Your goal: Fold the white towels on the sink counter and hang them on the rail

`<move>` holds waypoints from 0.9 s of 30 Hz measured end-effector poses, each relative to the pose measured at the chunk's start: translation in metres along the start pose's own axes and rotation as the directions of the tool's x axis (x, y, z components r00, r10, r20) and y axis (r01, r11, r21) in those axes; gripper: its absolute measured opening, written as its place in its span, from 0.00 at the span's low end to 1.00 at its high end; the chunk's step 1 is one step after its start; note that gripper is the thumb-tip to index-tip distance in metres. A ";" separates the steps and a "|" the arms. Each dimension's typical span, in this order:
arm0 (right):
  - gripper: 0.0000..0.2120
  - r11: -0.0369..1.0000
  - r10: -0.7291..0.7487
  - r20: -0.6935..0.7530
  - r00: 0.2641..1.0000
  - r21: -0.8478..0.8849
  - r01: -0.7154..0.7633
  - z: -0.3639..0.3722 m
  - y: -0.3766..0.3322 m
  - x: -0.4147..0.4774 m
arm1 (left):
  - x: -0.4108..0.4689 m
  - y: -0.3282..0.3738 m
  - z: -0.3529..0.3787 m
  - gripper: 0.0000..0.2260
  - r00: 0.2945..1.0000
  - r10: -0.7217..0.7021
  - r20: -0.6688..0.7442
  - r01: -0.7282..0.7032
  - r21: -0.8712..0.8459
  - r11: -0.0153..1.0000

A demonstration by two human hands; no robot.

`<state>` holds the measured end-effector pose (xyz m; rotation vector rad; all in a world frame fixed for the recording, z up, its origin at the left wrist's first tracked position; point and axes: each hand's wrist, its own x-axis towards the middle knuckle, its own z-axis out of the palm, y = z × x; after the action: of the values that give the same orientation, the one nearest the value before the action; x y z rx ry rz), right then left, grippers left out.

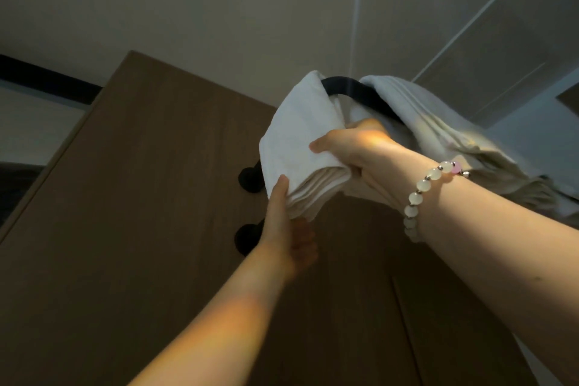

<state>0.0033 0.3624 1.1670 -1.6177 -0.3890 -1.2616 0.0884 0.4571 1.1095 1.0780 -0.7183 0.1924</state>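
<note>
A folded white towel point(297, 131) hangs over the left end of a black rail point(347, 88), seen from below. My right hand point(354, 150), with a bead bracelet on its wrist, grips the towel's side, thumb on the front layer. My left hand point(288, 222) holds the towel's lower folded edge from underneath, fingers partly hidden behind the cloth. A second white towel point(423, 116) is draped over the rail further right, its lower part hidden behind my right forearm.
The rail's black round mounts point(247, 182) sit on a brown wooden wall panel point(141, 197). A pale ceiling point(250, 9) fills the top of the view, with a light frame point(488, 50) at upper right and a dark strip at far left.
</note>
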 end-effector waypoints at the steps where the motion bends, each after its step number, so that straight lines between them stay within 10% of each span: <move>1: 0.23 1.000 0.009 0.000 1.000 0.007 -0.009 0.000 -0.001 -0.001 | 0.002 -0.003 0.002 0.36 1.000 -0.025 0.010 0.025 -0.053 0.998; 9: 0.20 1.000 0.000 -0.027 1.000 0.016 0.000 0.001 -0.001 -0.014 | -0.001 -0.004 0.022 0.21 0.982 0.179 0.052 -0.123 -0.544 0.830; 27: 0.08 0.987 -0.131 -0.077 0.988 -0.108 0.122 -0.001 0.007 -0.028 | -0.016 0.003 0.017 0.21 0.988 0.156 0.014 -0.143 -0.332 0.932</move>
<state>-0.0042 0.3670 1.1391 -1.6410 -0.3850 -1.4610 0.0673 0.4475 1.1059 0.7084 -0.8370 0.1733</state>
